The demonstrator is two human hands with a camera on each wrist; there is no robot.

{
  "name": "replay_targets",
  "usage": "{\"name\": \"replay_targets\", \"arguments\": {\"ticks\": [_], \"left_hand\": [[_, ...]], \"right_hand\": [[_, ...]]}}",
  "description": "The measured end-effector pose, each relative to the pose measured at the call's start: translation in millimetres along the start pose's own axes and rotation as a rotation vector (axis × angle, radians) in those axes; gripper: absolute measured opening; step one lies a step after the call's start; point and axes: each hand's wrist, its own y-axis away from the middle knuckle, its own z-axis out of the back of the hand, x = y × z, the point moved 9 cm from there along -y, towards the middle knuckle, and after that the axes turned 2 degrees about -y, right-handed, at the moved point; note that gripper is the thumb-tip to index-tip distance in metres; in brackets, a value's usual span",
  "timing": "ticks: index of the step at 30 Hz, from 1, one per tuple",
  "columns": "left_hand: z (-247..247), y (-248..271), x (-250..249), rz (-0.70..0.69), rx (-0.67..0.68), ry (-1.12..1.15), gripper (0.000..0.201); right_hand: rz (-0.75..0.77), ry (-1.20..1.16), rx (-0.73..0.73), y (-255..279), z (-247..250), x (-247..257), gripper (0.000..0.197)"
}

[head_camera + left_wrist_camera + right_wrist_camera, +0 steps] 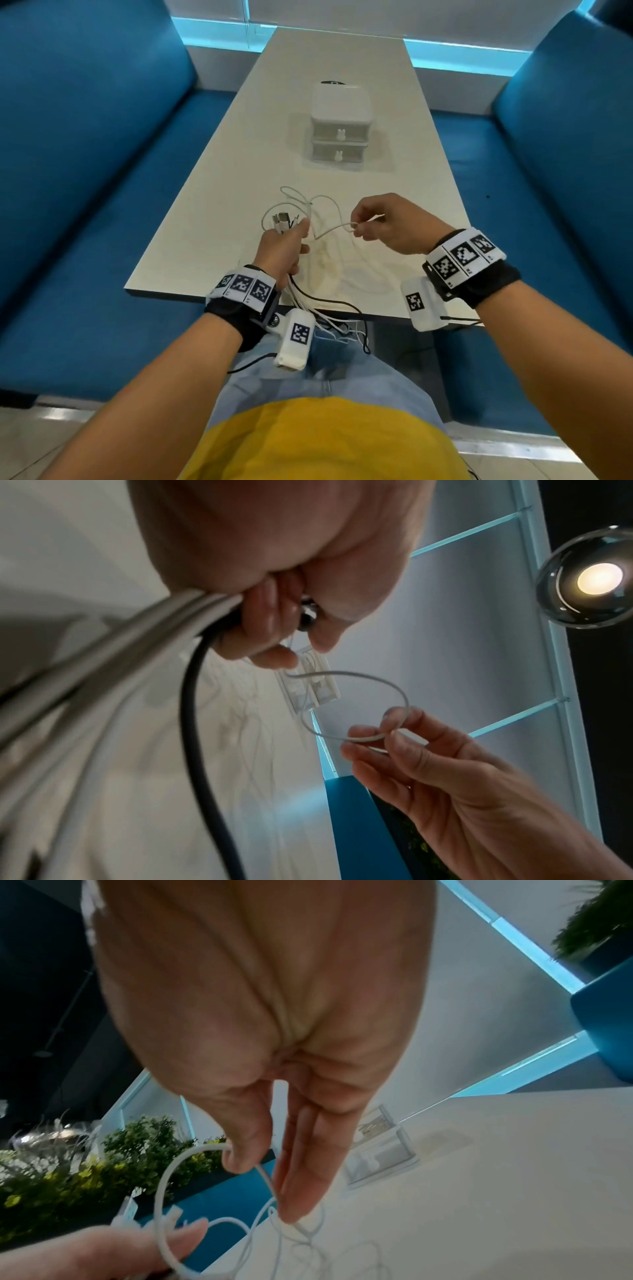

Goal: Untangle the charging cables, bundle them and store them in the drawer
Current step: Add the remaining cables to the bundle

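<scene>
In the head view, the left hand (284, 250) sits at centre frame, fist closed round a gathered bunch of charging cables (318, 270); their plug ends stick up above the thumb and the tails hang off the near table edge toward the lap. To its right, the right hand (380, 224) pinches a white strand (337, 228) that arcs between the two hands. More white loops lie on the table (212, 192) beyond. The drawer unit (339, 128) stands further up the frame, both drawers closed.

In the left wrist view, the fist fills the upper middle, clamped on white leads and one black cable (195, 723). At lower right the right hand nips a loop of the white strand between thumb and fingertips.

In the right wrist view, the thumb and fingers pinch the strand at centre; the left hand appears at lower left.

The step in hand looks like drawing one strand free. It would go best with the left fist kept firm on the plug ends while the right slides along the strand, easing it through crossings rather than tugging, which could tighten a knot.
</scene>
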Motion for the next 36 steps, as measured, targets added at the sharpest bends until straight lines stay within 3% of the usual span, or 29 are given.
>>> {"name": "replay_targets", "arguments": {"ticks": [5, 14, 16, 18, 20, 23, 25, 31, 33, 36], "left_hand": [[-2, -7, 7, 0.062, -0.054, 0.117, 0.016], [-7, -25, 22, 0.170, -0.054, 0.228, 0.015], [-7, -25, 23, 0.164, -0.078, 0.234, 0.020], [-6, -23, 20, 0.128, -0.107, 0.234, 0.021], [-11, -21, 15, 0.087, -0.086, 0.234, 0.018], [-20, -14, 8, 0.038, -0.059, 0.201, 0.019], [-25, -10, 0, -0.003, -0.018, 0.178, 0.019], [-24, -2, -14, -0.069, 0.028, 0.265, 0.019], [-23, 0, -20, -0.094, 0.057, 0.307, 0.023], [-26, 4, -30, -0.137, 0.127, 0.336, 0.024]], "right_hand": [[-0.009, -0.113, -0.072, 12, 19, -6, 0.003], [-0.079, -0.001, 0.001, 18, 17, -27, 0.002], [-0.113, 0.131, 0.013, 17, 18, -35, 0.010], [-0.135, 0.260, -0.096, 15, 29, -37, 0.021], [-0.075, 0.237, -0.222, 13, 34, -19, 0.022], [0.068, 0.178, -0.104, 5, 3, 16, 0.020], [0.086, 0.214, -0.038, -3, -16, 24, 0.031], [-0.172, 0.369, 0.063, -23, -17, -17, 0.077], [-0.285, 0.356, 0.050, -22, -6, -37, 0.080], [-0.425, 0.496, -0.021, -12, 15, -61, 0.065]]}}
